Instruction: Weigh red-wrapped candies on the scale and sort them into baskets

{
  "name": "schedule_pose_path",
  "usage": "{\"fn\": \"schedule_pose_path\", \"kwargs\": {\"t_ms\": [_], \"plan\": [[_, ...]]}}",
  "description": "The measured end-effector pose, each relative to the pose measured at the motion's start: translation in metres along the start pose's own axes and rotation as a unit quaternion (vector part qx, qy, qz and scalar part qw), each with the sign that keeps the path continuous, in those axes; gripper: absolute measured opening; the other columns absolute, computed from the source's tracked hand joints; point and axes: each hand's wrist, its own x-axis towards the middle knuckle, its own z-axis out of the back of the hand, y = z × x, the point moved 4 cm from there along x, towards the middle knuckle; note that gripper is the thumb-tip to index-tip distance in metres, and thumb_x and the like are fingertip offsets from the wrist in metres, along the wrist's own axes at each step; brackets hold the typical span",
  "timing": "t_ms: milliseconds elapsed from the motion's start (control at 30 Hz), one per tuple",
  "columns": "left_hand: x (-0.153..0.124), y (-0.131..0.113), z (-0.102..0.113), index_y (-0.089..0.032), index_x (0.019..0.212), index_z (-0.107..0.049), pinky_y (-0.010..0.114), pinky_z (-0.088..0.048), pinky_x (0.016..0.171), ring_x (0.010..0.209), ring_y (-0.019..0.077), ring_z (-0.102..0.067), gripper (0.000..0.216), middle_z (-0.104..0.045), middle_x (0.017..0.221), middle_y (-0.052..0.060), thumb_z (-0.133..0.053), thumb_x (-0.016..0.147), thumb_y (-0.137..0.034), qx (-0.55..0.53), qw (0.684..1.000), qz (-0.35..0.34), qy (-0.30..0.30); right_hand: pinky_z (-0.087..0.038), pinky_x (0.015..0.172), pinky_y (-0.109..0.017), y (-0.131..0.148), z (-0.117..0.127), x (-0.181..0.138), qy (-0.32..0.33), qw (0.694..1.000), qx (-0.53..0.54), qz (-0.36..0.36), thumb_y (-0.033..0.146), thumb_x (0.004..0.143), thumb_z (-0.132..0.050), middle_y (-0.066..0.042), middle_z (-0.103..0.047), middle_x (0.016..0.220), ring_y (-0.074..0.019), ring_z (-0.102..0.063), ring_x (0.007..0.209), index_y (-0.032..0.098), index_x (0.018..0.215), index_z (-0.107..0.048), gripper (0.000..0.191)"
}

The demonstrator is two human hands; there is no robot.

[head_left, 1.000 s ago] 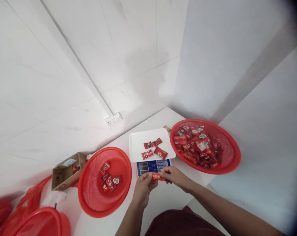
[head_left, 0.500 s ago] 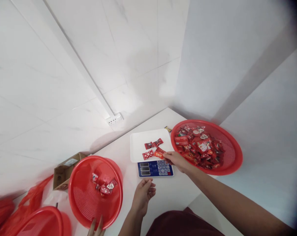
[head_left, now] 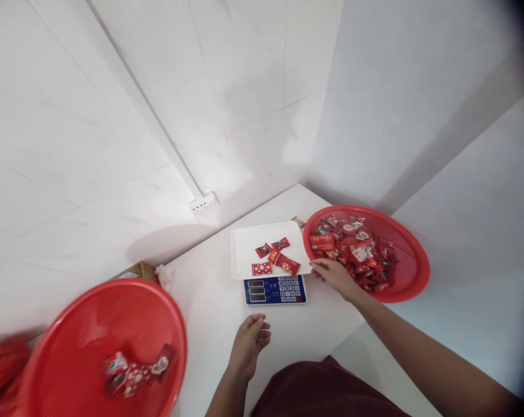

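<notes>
Right hand [head_left: 334, 276] reaches to the near rim of the full red basket [head_left: 411, 277]; fingers [head_left: 320, 267] loosely spread and empty, tips just beside the nearest wrapped candies [head_left: 357, 255] at the basket's left edge. No wrapper is pinched.

Left hand [head_left: 248, 341] rests on the white table [head_left: 209, 301], fingers half curled, holding nothing, near the scale keypad [head_left: 275, 289].

Scale tray [head_left: 244, 255] carries five small red candy packets [head_left: 288, 264], just left of the right fingertips.

Handling judgement: the candies look light, in crinkly, glossy film, so probably slippery. A fingertip pinch across a packet's middle or on a sealed end should hold it. The pile is loose, so neighbours may shift or lift along.

A second red basket [head_left: 70, 324], blurred, sits far left of the left fingers with a few candies inside.
</notes>
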Motion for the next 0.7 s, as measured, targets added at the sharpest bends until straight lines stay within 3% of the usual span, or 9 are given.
{"fn": "schedule_pose_path", "kwargs": {"t_ms": [100, 300, 433, 700], "plan": [[0.001, 0.004, 0.003, -0.016, 0.084, -0.057, 0.022, -0.042, 0.062, 0.059, 0.0081, -0.055, 0.026, -0.06, 0.072, 0.001, -0.068, 0.066, -0.03, 0.001, 1.0, 0.013, -0.007, -0.044, 0.081, -0.03, -0.023, 0.027, 0.005, -0.081, 0.99, -0.112, 0.015, 0.029, 0.076, -0.046, -0.009, -0.066, 0.098, -0.0209, -0.06, 0.091, 0.016, 0.094, -0.062, 0.027], [0.003, 0.012, -0.001, -0.016, 0.085, -0.057, 0.022, -0.042, 0.062, 0.059, 0.0083, -0.055, 0.026, -0.06, 0.072, 0.002, -0.068, 0.066, -0.03, -0.001, 1.0, 0.022, 0.006, -0.041, 0.088, -0.035, -0.063, 0.018, -0.002, -0.059, 0.968, -0.244, -0.02, 0.034, 0.084, -0.036, -0.012, -0.059, 0.115, -0.0248, -0.054, 0.107, 0.014, 0.111, -0.057, 0.039], [0.004, 0.013, -0.002, -0.016, 0.085, -0.057, 0.022, -0.042, 0.062, 0.06, 0.0082, -0.055, 0.027, -0.06, 0.073, 0.002, -0.068, 0.065, -0.031, 0.002, 1.0, 0.021, 0.011, -0.042, 0.086, -0.036, -0.065, 0.009, -0.01, -0.094, 0.949, -0.302, -0.014, 0.036, 0.088, -0.027, -0.011, -0.055, 0.122, -0.0255, -0.052, 0.109, 0.017, 0.115, -0.054, 0.043], [0.004, 0.015, -0.002, -0.016, 0.086, -0.056, 0.022, -0.042, 0.062, 0.059, 0.008, -0.055, 0.026, -0.06, 0.073, 0.001, -0.066, 0.066, -0.03, 0.014, 0.999, 0.029, 0.012, -0.043, 0.082, -0.034, -0.058, 0.008, -0.013, -0.104, 0.934, -0.342, 0.009, 0.035, 0.089, -0.025, -0.01, -0.058, 0.117, -0.024, -0.054, 0.106, 0.018, 0.111, -0.056, 0.042]]}}
